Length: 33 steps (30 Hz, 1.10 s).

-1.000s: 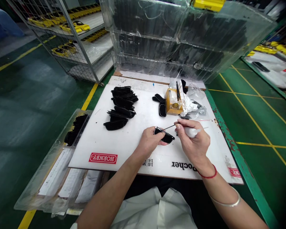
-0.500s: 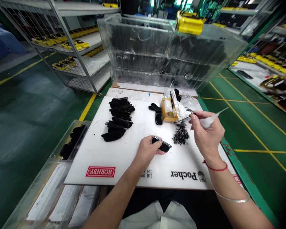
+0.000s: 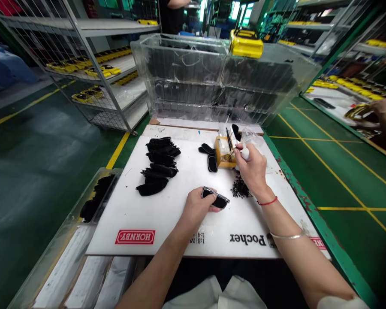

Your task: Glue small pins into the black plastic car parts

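Clamped in my left hand (image 3: 197,205) is a small black plastic part (image 3: 216,198) with a bright edge, resting low on the white board (image 3: 180,214), long axis running left to right. Right hand (image 3: 252,169) is closed around a white-handled tool (image 3: 245,153), its tip reaching into the yellow pot (image 3: 224,152) beyond. So the part lies nearer me and to the left of the tool hand. Between them sits a heap of tiny black pieces (image 3: 239,189). What the tip touches I can't make out.
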### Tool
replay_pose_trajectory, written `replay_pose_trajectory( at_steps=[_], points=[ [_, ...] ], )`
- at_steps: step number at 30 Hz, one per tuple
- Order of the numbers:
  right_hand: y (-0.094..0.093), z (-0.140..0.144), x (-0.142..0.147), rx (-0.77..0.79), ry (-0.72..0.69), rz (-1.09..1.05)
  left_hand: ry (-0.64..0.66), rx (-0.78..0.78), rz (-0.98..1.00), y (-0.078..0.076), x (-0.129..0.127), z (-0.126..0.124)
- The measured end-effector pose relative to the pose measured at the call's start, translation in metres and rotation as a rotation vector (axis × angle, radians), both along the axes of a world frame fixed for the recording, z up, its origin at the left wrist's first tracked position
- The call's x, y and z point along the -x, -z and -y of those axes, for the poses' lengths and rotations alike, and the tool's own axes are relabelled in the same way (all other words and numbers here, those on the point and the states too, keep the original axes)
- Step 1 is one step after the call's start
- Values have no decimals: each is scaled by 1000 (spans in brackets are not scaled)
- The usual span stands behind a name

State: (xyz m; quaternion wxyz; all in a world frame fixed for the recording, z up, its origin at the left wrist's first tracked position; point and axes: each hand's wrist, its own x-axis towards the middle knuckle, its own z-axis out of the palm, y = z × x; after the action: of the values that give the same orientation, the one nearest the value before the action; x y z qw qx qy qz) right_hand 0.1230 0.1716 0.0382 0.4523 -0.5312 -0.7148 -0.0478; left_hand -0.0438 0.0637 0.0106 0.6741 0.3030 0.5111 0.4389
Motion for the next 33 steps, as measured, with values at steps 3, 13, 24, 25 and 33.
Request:
replay_pose_trajectory(
  at_steps=[3,13,24,25,33],
  points=[
    [1,14,-3,39,-43,-17,7,-4,16,1,0,0],
    [0,98,-13,818,-280,-344,25,-44,22,1,-1,1],
    [0,129,-9,863,-232,-443,61,-269,-53,-12,-6,21],
    [0,132,-9,835,-220,-444,67,-299,-43,-12,-7,24],
    [-1,151,-13,535,-262,-359,50,-638,-103,-1,-11,39]
  ],
)
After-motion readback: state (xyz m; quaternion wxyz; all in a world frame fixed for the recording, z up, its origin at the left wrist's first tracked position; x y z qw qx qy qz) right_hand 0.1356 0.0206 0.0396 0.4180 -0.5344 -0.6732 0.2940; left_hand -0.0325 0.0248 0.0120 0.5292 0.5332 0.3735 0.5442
